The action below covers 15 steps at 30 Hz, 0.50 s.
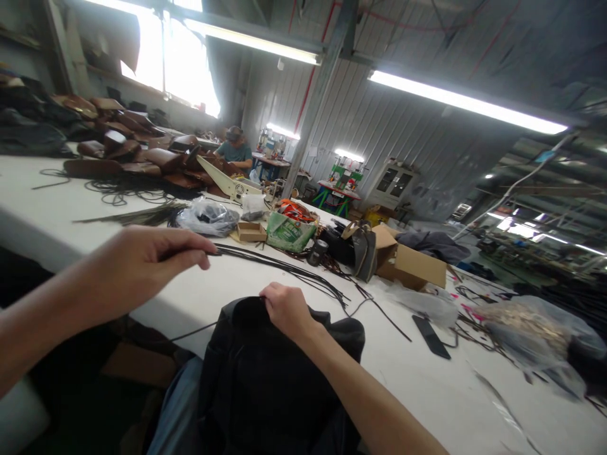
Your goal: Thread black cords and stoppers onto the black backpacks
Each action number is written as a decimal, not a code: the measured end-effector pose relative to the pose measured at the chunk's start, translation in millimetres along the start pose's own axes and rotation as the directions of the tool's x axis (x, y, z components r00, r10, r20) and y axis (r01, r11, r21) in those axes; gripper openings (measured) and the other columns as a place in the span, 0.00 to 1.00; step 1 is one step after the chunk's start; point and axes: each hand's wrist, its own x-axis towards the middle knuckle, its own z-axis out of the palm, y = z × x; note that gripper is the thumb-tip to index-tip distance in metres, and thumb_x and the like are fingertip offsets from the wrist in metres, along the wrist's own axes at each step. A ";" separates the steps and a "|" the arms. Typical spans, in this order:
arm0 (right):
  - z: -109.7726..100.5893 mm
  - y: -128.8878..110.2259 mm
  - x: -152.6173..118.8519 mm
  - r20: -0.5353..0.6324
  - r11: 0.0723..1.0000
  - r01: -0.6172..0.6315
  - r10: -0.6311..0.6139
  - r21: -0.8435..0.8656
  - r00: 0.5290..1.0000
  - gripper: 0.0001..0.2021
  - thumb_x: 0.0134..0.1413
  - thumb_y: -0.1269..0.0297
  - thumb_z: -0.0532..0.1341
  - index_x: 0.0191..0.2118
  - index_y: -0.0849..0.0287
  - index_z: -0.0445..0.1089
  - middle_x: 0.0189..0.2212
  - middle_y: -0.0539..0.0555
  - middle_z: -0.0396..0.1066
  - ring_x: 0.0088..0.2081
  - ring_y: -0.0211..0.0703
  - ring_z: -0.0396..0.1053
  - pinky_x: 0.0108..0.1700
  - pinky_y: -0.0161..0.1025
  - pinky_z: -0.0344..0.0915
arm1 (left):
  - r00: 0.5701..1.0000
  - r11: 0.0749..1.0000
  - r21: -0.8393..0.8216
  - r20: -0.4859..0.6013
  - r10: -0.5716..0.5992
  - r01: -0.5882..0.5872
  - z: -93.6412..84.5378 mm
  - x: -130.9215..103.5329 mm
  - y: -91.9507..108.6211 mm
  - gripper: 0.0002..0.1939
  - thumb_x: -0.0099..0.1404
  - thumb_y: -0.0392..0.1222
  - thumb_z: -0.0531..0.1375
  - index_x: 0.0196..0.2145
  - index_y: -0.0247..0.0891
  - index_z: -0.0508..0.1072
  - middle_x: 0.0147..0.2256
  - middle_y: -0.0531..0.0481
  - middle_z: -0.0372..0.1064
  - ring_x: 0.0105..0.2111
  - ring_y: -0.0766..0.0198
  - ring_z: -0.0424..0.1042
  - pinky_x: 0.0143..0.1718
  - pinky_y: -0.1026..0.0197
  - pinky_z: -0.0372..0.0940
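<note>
My left hand (147, 259) is raised over the table at the left, thumb and forefinger pinched on the dark tip of a thin black cord. How far that cord runs cannot be made out. A black fabric bag (265, 379) stands in front of me at the table's near edge, its opening upward. My right hand (289, 309) pinches the bag's upper rim. From the bag's left side a thin dark strand (194, 332) stretches out to the left. Just beyond both hands, a bundle of long black cords (294, 272) lies on the white table (379, 360).
A green bag with orange contents (290, 230), a small cardboard box (251, 232) and a dark can (317, 253) stand behind the cords. To the right lie a black phone (430, 337) and filled plastic bags (531, 328). A co-worker (234, 151) sits beyond brown leather pieces (164, 157).
</note>
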 end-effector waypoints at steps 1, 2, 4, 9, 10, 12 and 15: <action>2.8 -3.3 -9.7 -0.029 1.000 0.019 -0.019 -0.017 0.999 0.13 0.75 0.73 0.57 0.49 0.59 0.81 0.49 0.59 0.82 0.44 0.49 0.80 0.44 0.41 0.68 | 0.998 1.000 -0.017 0.065 0.015 -0.014 15.2 0.6 -6.7 0.27 0.63 0.66 0.66 0.45 0.43 0.88 0.43 0.49 0.86 0.45 0.51 0.83 0.52 0.55 0.74; 5.9 -6.0 -19.2 -0.061 0.998 0.047 -0.049 -0.033 0.997 0.13 0.77 0.72 0.56 0.49 0.59 0.79 0.50 0.59 0.81 0.41 0.48 0.79 0.42 0.41 0.68 | 0.993 0.999 -0.036 0.115 0.035 -0.031 30.4 0.7 -13.9 0.25 0.65 0.64 0.65 0.46 0.43 0.88 0.44 0.49 0.86 0.45 0.51 0.83 0.52 0.55 0.74; 12.3 -10.6 -36.3 -0.180 0.986 0.152 -0.162 -0.068 0.970 0.12 0.79 0.71 0.55 0.46 0.59 0.77 0.49 0.59 0.81 0.38 0.46 0.78 0.41 0.41 0.68 | 0.981 0.995 -0.085 0.185 0.066 -0.050 58.7 -0.9 -27.2 0.22 0.67 0.60 0.65 0.45 0.43 0.88 0.44 0.48 0.86 0.45 0.52 0.84 0.51 0.56 0.74; 21.0 -20.1 -61.3 -0.527 0.926 0.357 -0.365 -0.121 0.767 0.06 0.79 0.74 0.58 0.50 0.62 0.73 0.48 0.60 0.81 0.43 0.47 0.80 0.46 0.41 0.75 | 0.913 0.992 -0.123 0.398 0.084 -0.037 106.4 -9.5 -40.6 0.14 0.68 0.50 0.63 0.39 0.42 0.87 0.37 0.52 0.86 0.40 0.57 0.84 0.44 0.61 0.71; 21.1 -21.4 -63.3 -0.541 0.925 0.363 -0.361 -0.108 0.760 0.06 0.79 0.75 0.58 0.51 0.62 0.72 0.48 0.61 0.81 0.44 0.48 0.80 0.47 0.41 0.76 | 0.900 0.993 -0.105 0.424 0.101 -0.061 111.7 -11.4 -40.2 0.13 0.69 0.47 0.62 0.37 0.42 0.87 0.37 0.52 0.85 0.39 0.58 0.83 0.44 0.62 0.71; 20.8 -22.9 -65.8 -0.550 0.923 0.375 -0.358 -0.085 0.755 0.06 0.78 0.76 0.59 0.51 0.64 0.72 0.49 0.63 0.81 0.46 0.49 0.81 0.50 0.41 0.78 | 0.886 0.990 -0.077 0.442 0.137 -0.115 119.3 -14.8 -38.5 0.13 0.69 0.43 0.61 0.36 0.42 0.87 0.37 0.52 0.85 0.39 0.60 0.83 0.45 0.62 0.70; 20.2 -23.3 -67.8 -0.554 0.920 0.387 -0.354 -0.062 0.753 0.06 0.78 0.77 0.59 0.52 0.65 0.73 0.49 0.64 0.81 0.48 0.50 0.82 0.51 0.43 0.80 | 0.893 0.982 -0.065 0.409 0.188 -0.177 126.0 -19.1 -37.9 0.13 0.70 0.40 0.60 0.37 0.40 0.87 0.38 0.51 0.85 0.39 0.60 0.82 0.45 0.63 0.69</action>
